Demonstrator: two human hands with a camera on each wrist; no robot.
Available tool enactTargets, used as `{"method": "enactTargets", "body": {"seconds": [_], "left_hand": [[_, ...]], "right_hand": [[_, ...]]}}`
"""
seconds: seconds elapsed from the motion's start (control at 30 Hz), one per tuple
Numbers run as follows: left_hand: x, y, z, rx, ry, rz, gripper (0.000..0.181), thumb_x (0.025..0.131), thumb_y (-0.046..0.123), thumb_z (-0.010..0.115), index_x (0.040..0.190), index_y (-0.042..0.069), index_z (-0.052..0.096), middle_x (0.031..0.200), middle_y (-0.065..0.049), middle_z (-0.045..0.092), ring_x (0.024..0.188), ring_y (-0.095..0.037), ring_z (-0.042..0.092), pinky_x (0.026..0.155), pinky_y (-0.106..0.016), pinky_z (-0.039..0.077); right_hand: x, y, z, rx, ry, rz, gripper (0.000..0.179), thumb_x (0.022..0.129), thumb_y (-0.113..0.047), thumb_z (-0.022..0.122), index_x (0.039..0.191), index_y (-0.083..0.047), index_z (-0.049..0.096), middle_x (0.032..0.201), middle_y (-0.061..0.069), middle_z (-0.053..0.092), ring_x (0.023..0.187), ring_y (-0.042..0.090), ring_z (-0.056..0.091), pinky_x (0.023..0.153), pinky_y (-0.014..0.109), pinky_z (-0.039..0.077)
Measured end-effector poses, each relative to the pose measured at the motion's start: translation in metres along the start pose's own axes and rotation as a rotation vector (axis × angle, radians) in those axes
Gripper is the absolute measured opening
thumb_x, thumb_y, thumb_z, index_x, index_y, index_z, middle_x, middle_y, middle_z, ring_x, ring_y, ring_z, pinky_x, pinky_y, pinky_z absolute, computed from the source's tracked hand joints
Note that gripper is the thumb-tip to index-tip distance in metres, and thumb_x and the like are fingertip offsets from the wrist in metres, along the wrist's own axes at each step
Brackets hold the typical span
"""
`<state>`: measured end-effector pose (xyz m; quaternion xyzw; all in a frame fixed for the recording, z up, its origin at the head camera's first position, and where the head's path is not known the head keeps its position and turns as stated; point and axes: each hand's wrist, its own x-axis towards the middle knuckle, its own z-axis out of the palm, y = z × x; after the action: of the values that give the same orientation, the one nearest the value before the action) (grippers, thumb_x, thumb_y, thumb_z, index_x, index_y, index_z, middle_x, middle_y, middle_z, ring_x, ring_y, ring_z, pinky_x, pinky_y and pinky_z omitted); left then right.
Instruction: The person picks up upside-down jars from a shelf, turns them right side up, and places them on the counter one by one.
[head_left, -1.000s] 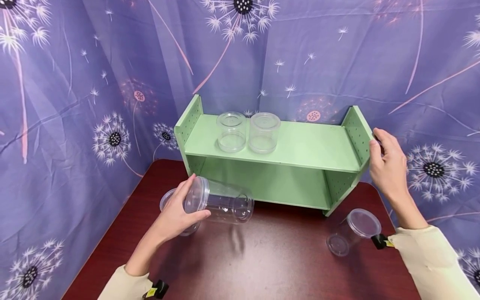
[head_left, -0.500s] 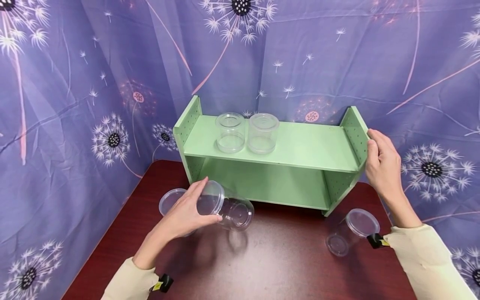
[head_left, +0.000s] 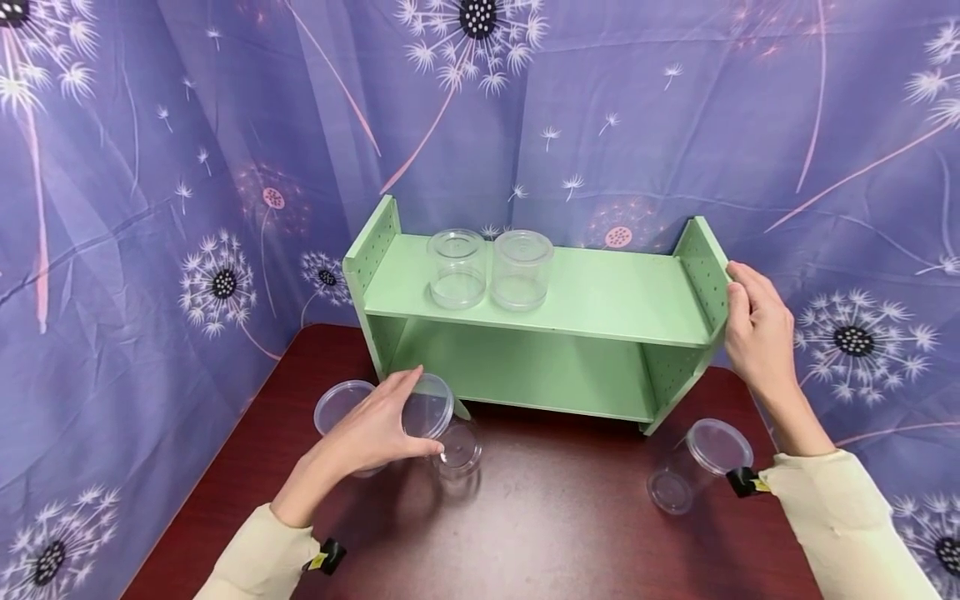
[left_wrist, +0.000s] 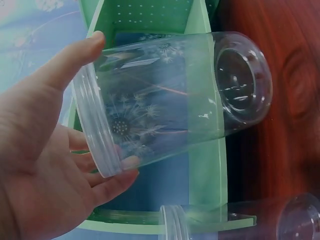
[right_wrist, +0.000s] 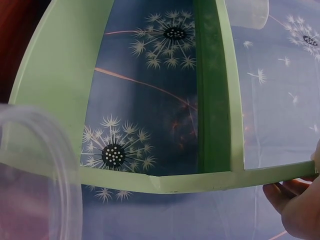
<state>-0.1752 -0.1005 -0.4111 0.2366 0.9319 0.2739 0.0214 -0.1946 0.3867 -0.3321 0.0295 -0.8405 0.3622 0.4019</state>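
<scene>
My left hand (head_left: pixel 375 429) grips a clear lidded jar (left_wrist: pixel 155 100) around its lid end, thumb on one side and fingers on the other. In the head view this jar is nearly upright, its base close to the table. Just left of it stands another clear jar (head_left: pixel 341 404), partly hidden by the hand. My right hand (head_left: pixel 761 333) grips the top front edge of the right side panel of a green shelf (head_left: pixel 622 292). Two short clear jars, a left one (head_left: pixel 457 271) and a right one (head_left: pixel 522 271), stand side by side on the upper shelf board.
Another lidded clear jar (head_left: pixel 701 467) stands on the dark red table (head_left: pixel 540 517) below my right forearm. Behind the shelf and along the left hangs a purple dandelion-print curtain (head_left: pixel 600 100).
The jar in my left hand has swung from lying sideways to nearly upright and come lower. My right hand has closed onto the shelf's side panel. The view has shifted slightly.
</scene>
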Motion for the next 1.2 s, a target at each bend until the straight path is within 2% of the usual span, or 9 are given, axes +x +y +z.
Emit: {"method": "enactTargets", "body": {"seconds": [0.2,0.6,1.2], "left_hand": [[0.002,-0.006,0.005,0.053,-0.027,0.012,0.121,0.071,0.053,0.09,0.161,-0.001,0.03,0.156,-0.021,0.042,0.14,-0.037,0.045,0.112,-0.055,0.043],[0.005,-0.014,0.014,0.104,-0.069,0.048,0.119,0.07,0.047,0.094,0.157,-0.008,0.033,0.152,-0.026,0.044,0.138,-0.041,0.046,0.112,-0.055,0.041],[0.009,-0.016,0.029,0.12,-0.105,0.015,0.119,0.067,0.045,0.095,0.157,-0.005,0.036,0.152,-0.024,0.045,0.138,-0.042,0.045,0.115,-0.056,0.038]], "right_hand": [[0.0,-0.002,0.001,-0.002,0.007,-0.004,0.037,0.108,-0.014,0.05,0.138,0.003,0.064,0.143,0.018,0.06,0.134,0.03,0.054,0.113,0.022,0.036],[-0.001,0.003,0.002,0.003,0.018,-0.033,0.036,0.108,-0.012,0.052,0.137,0.003,0.064,0.143,0.019,0.06,0.133,0.034,0.054,0.113,0.021,0.036],[-0.001,0.001,0.002,-0.009,0.019,-0.037,0.035,0.108,-0.012,0.051,0.137,0.003,0.064,0.143,0.019,0.06,0.134,0.035,0.054,0.112,0.02,0.037]]}}
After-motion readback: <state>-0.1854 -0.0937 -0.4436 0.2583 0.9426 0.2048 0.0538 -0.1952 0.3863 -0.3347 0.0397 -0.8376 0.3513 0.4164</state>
